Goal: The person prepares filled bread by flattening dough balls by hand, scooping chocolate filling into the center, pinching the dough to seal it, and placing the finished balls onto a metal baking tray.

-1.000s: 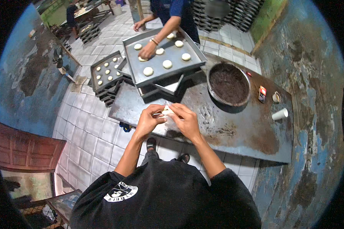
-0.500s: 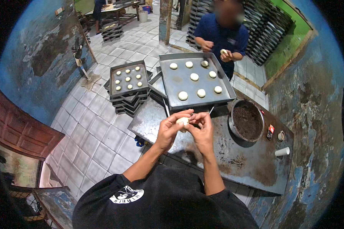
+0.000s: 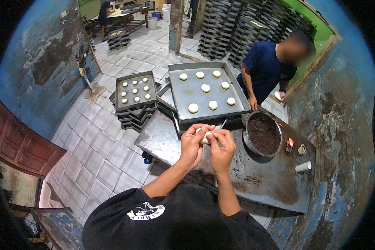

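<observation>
A pale, soft piece of dough [image 3: 204, 138] sits between my hands, just in front of the large tray. My left hand [image 3: 191, 146] is curled round its left side, with thumb and fingertips on it. From the other side my right hand [image 3: 221, 150] pinches the dough's edge; my fingers cover much of it. Beyond them, the large metal tray [image 3: 185, 93] bears several round dough balls [image 3: 205, 88], spaced apart. To the right on the table stands a round metal bowl [image 3: 246, 141] of dark brown crumbly filling [image 3: 263, 132].
A co-worker [image 3: 264, 68] stands past the tray, one hand near the bowl, the other holding a dough piece [image 3: 278, 95]. Stacked trays [image 3: 134, 112] rise on the left. A small red box [image 3: 289, 146], a cup [image 3: 301, 149] and a white cylinder [image 3: 303, 166] are on the metal table [image 3: 275, 189].
The co-worker has shifted right and leaned over, one hand now down by the bowl and the dough piece held lower. My fingers have closed further over my dough. The view has shifted slightly.
</observation>
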`<action>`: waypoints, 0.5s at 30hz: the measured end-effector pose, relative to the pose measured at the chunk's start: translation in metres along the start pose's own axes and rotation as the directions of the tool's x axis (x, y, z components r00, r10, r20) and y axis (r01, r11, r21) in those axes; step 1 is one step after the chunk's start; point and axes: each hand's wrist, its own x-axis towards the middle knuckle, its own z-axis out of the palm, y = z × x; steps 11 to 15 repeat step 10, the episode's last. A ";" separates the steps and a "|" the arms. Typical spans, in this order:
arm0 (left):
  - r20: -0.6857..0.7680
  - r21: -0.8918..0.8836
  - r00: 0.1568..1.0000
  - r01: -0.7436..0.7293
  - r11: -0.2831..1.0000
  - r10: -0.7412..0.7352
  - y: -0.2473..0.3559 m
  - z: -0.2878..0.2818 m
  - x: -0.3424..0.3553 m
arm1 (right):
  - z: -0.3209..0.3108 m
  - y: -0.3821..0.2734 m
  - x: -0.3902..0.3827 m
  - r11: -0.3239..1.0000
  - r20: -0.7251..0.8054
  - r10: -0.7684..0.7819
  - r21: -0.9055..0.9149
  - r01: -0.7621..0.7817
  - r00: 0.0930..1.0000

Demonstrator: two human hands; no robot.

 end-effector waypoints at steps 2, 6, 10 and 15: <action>0.174 0.018 0.984 -0.047 0.999 0.043 -0.005 0.012 -0.006 | -0.014 -0.003 0.008 0.972 -0.093 0.026 0.233 -0.003 0.995; 0.353 0.143 0.935 -0.050 0.988 -0.004 -0.017 0.040 -0.021 | -0.058 0.013 -0.004 0.926 0.009 0.188 0.333 -0.180 0.982; 0.146 0.154 0.955 0.235 0.960 -0.257 -0.053 0.044 -0.033 | -0.093 0.027 -0.017 0.981 -0.049 0.123 0.154 -0.114 0.991; 0.146 0.154 0.955 0.235 0.960 -0.257 -0.053 0.044 -0.033 | -0.093 0.027 -0.017 0.981 -0.049 0.123 0.154 -0.114 0.991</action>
